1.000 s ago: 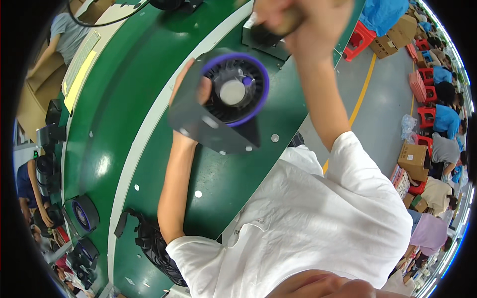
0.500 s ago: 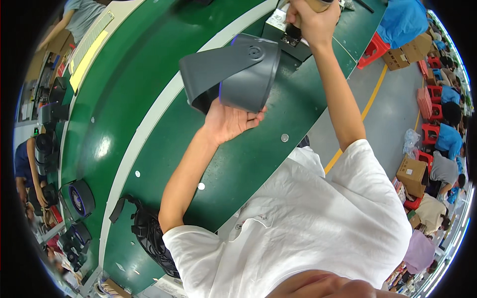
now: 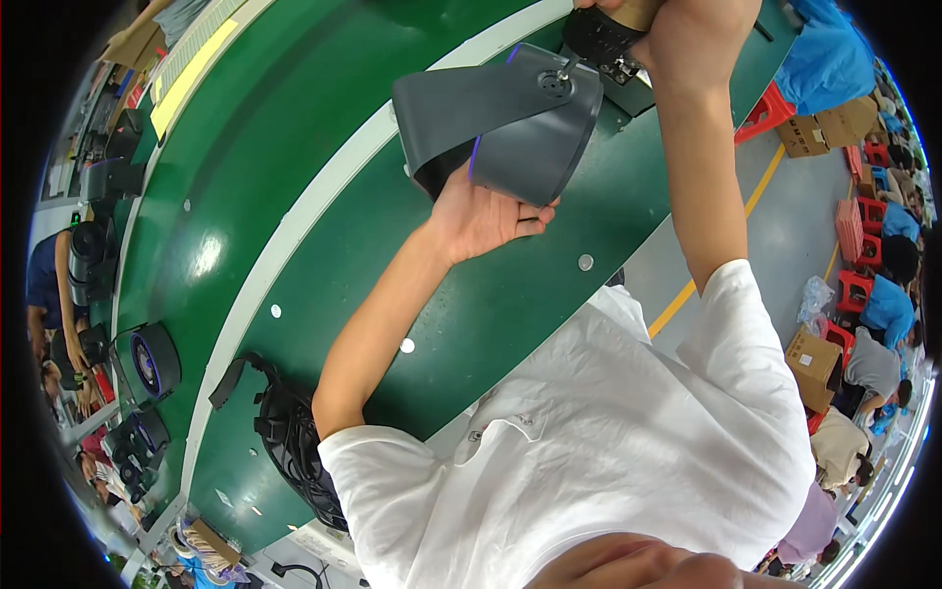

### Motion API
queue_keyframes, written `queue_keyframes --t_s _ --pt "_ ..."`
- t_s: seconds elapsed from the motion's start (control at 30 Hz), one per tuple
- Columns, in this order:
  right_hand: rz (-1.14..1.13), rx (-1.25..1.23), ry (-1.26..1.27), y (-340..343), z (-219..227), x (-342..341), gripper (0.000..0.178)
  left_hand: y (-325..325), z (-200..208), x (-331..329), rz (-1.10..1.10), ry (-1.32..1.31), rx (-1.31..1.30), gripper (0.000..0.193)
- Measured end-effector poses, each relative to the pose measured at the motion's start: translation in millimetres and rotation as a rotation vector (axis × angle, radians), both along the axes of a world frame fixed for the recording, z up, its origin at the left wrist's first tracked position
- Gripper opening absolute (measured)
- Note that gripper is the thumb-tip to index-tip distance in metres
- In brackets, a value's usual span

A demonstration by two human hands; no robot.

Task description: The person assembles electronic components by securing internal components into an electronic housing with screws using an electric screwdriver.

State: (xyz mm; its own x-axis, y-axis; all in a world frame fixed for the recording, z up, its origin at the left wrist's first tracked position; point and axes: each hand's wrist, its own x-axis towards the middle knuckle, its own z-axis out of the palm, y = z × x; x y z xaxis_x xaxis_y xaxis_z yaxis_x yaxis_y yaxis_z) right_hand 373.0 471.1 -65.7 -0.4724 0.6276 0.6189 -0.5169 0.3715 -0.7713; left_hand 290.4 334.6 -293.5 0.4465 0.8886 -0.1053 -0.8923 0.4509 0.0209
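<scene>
Fan housing above table

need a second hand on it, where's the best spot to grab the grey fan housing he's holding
Probably the flat base plate that sticks out at the upper left of the grey fan housing, pinched by its edge from the left. The left hand cups the round shell from below, and the right hand has a tool at its top right.
</scene>
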Motion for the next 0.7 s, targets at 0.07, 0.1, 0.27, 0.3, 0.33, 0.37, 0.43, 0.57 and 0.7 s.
queue_keyframes --t_s 0.07,0.1,0.27,0.3,0.33,0.37,0.43,0.57,0.7 --pt "0.009 -0.010 -0.031 -6 -1 -3 0.047 -2 -4 -1 0.010 -0.001 0.006 0.082" --pt "0.010 -0.019 -0.062 -8 -3 -5 0.047 -4 -7 -1 0.012 -0.001 0.013 0.082" --pt "0.026 0.029 -0.070 -4 -4 1 0.048 1 1 3 -0.016 0.028 0.019 0.082" --pt "0.029 0.026 -0.070 -4 -4 0 0.048 0 1 2 -0.014 0.027 0.015 0.082" --pt "0.047 0.028 -0.085 -6 -4 -2 0.048 0 0 1 -0.012 0.019 0.011 0.082" --pt "0.063 0.031 -0.098 -7 -4 -3 0.049 -1 -1 1 -0.011 0.012 0.007 0.081" --pt "0.079 0.031 -0.109 -7 -4 -3 0.049 -1 -2 -1 -0.011 0.008 0.000 0.080" --pt "0.124 0.004 -0.084 -5 -5 0 0.054 0 0 -3 -0.022 -0.019 0.013 0.078" --pt "0.135 0.045 -0.022 3 -15 16 0.038 3 13 -7 -0.012 -0.025 -0.008 0.074"
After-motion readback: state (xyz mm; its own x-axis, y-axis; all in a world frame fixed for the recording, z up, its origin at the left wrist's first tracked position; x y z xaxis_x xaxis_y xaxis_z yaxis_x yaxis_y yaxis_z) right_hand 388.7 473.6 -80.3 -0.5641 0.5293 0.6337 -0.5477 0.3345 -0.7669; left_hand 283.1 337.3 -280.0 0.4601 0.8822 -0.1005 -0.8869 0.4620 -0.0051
